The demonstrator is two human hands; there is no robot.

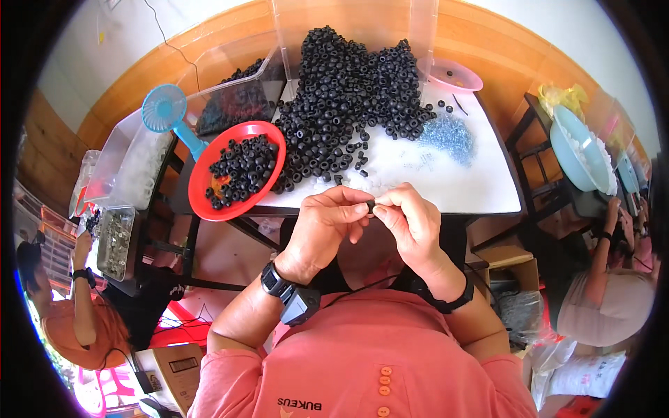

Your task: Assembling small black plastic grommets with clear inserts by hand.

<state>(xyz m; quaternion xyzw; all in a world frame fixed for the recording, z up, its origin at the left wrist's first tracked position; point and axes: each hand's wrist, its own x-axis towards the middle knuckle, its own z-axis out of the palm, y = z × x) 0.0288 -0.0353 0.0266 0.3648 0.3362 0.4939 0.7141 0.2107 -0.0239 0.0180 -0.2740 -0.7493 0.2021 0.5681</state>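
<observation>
Just past the table's near edge, my left hand (320, 226) pinches a small black part (370, 207) between thumb and fingers. From the other side my right hand (412, 224) has its thumb and forefinger closed on the same piece, and the fingers hide most of it. A big heap of black ring-like parts (327, 90) covers the back and middle of the white tabletop (481, 188). More of them fill a red bowl (198, 198) to the left of my hands. Small clear bluish pieces (448, 139) lie in a pile to the right.
A light-blue fan (165, 108) stands behind the bowl, beside a clear bin (240, 101) of black parts. A pink dish (456, 76) sits at the back right. Side tables hold a metal tray (116, 244) and a blue basin (577, 153). One person (83, 327) works at left, others at right.
</observation>
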